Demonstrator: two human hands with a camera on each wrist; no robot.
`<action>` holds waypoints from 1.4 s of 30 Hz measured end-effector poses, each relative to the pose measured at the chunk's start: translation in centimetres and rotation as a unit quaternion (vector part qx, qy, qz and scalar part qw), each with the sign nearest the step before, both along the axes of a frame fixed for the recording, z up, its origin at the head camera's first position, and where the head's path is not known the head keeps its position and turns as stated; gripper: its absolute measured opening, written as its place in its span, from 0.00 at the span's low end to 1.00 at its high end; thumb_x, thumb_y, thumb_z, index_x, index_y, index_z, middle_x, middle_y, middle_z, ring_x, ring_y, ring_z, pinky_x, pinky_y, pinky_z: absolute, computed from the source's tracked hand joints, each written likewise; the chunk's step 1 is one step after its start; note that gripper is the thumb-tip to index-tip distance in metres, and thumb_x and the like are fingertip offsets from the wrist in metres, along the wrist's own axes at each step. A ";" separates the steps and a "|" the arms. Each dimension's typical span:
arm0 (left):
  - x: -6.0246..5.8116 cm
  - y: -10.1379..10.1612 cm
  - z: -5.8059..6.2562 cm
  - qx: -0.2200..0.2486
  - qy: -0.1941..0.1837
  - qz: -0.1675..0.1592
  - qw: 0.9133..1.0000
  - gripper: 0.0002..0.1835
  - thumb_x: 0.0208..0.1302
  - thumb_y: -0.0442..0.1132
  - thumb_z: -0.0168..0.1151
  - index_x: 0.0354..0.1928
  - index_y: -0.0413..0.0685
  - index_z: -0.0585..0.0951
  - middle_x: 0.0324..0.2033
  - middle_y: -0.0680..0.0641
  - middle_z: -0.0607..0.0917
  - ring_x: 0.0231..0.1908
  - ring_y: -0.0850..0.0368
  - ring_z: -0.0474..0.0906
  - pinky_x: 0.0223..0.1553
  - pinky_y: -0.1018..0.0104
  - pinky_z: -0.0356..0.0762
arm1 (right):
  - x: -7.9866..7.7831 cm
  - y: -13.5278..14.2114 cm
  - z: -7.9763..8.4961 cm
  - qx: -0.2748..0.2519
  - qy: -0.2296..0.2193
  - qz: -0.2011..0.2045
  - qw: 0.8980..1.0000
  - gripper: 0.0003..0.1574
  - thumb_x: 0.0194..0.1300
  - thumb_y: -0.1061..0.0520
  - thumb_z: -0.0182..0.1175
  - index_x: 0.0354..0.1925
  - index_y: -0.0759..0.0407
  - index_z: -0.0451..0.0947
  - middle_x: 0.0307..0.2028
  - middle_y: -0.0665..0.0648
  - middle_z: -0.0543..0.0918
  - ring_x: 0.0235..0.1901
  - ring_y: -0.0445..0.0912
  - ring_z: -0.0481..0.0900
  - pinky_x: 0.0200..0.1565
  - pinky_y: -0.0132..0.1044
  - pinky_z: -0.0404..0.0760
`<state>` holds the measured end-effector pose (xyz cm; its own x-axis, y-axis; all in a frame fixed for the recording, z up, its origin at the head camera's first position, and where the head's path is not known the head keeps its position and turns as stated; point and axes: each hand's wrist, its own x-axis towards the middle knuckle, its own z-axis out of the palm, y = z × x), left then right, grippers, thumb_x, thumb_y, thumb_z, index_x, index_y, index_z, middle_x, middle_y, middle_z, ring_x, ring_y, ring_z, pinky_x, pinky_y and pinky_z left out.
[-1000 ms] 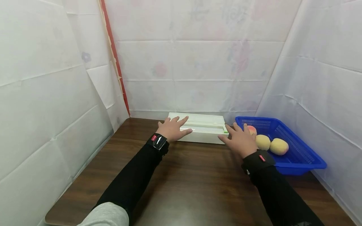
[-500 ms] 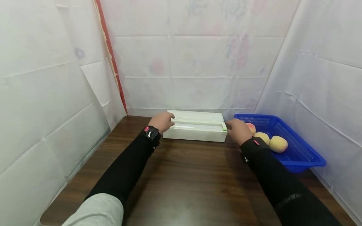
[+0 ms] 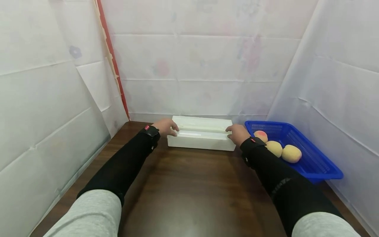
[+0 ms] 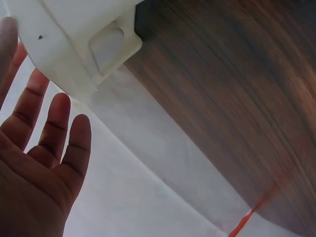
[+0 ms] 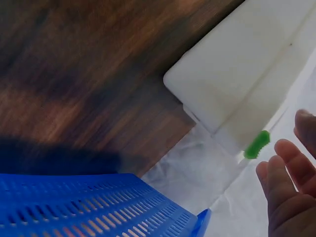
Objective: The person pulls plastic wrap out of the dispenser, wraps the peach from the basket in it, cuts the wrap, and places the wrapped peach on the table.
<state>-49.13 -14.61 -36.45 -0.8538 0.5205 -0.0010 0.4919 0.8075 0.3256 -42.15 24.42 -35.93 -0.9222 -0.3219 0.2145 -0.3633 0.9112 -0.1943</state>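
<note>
A long white box-shaped dispenser (image 3: 201, 142), probably for cling film, stands at the back of the dark table, with a slot along its top. My left hand (image 3: 166, 127) is at its left end, thumb and forefinger apart by the slot. In the left wrist view that hand's other fingers (image 4: 79, 133) extend, slightly bent, past the dispenser's end. My right hand (image 3: 238, 133) reaches over the right end with fingers loosely bent. The right wrist view shows those fingers (image 5: 291, 160) beside a small green toothed slider (image 5: 257, 144), which my right hand hides in the head view.
On the right, a blue plastic basket (image 3: 318, 154) holds peaches (image 3: 291, 153), close to my right forearm. White sheeting (image 3: 207, 65) hangs behind and on both sides of the brown wooden table (image 3: 189, 194). A red strip (image 3: 111, 56) runs down the back left corner.
My spread hands have come down from in front of the dispenser to its two ends, fingers bending. Over the last half second the right hand has shifted left, over the green slider.
</note>
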 end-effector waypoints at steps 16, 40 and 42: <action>1.8 1.6 -0.5 0.020 0.068 -0.013 0.997 0.09 0.79 0.42 0.62 0.45 0.49 0.89 0.44 0.50 0.90 0.43 0.54 0.82 0.51 0.54 0.81 | 1.0 0.0 -2.4 -0.055 0.077 -0.006 0.996 0.14 0.76 0.68 0.55 0.39 0.66 0.88 0.39 0.65 0.89 0.39 0.56 0.82 0.49 0.52 0.80; 2.4 5.6 -1.1 0.032 0.102 0.011 0.994 0.11 0.82 0.39 0.56 0.48 0.46 0.88 0.45 0.47 0.89 0.44 0.52 0.82 0.54 0.55 0.81 | -0.1 -0.5 -2.4 -0.159 0.048 -0.078 0.983 0.15 0.82 0.61 0.53 0.51 0.70 0.84 0.48 0.70 0.86 0.49 0.63 0.84 0.56 0.58 0.80; 2.5 5.8 -1.1 0.043 0.109 0.023 0.993 0.12 0.83 0.39 0.55 0.50 0.44 0.87 0.47 0.45 0.89 0.46 0.51 0.83 0.56 0.54 0.81 | -0.2 -0.5 -2.3 -0.167 0.047 -0.083 0.981 0.16 0.82 0.61 0.53 0.51 0.70 0.84 0.48 0.70 0.86 0.49 0.63 0.84 0.56 0.58 0.80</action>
